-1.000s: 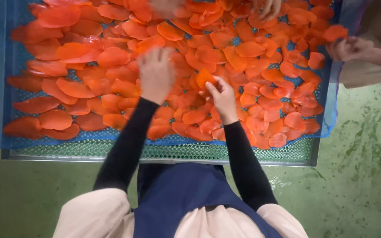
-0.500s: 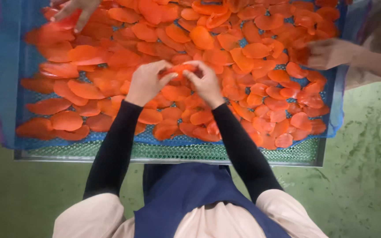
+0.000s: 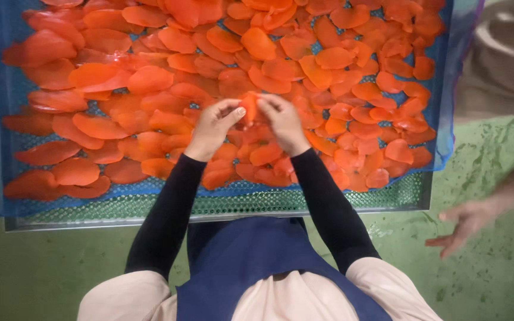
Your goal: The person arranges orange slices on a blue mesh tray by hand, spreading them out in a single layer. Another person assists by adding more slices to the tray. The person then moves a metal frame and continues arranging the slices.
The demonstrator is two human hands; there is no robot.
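The left hand (image 3: 212,126) and the right hand (image 3: 282,122) met over the middle of the tray (image 3: 221,205), and both were pinched on one orange slice (image 3: 249,107). The fingertips of each hand closed on opposite edges of that slice, with the thumbs facing each other across it. The slice was held just above the layer of other slices, tilted up on edge between the two grips.

The held slice was thin, oval and bright orange, with a smooth, slightly glossy face. Only its upper part showed; the rest was hidden behind the fingers.

Around and below the grip lay many similar orange slices (image 3: 150,80), overlapping on a blue net (image 3: 7,95) spread over the green mesh of the tray. Both forearms wore black sleeves (image 3: 168,214), and a dark blue apron (image 3: 251,261) showed beneath them.

Well to the right of the grip, off the tray, another person's hand (image 3: 468,223) hung open over the green floor (image 3: 495,154).
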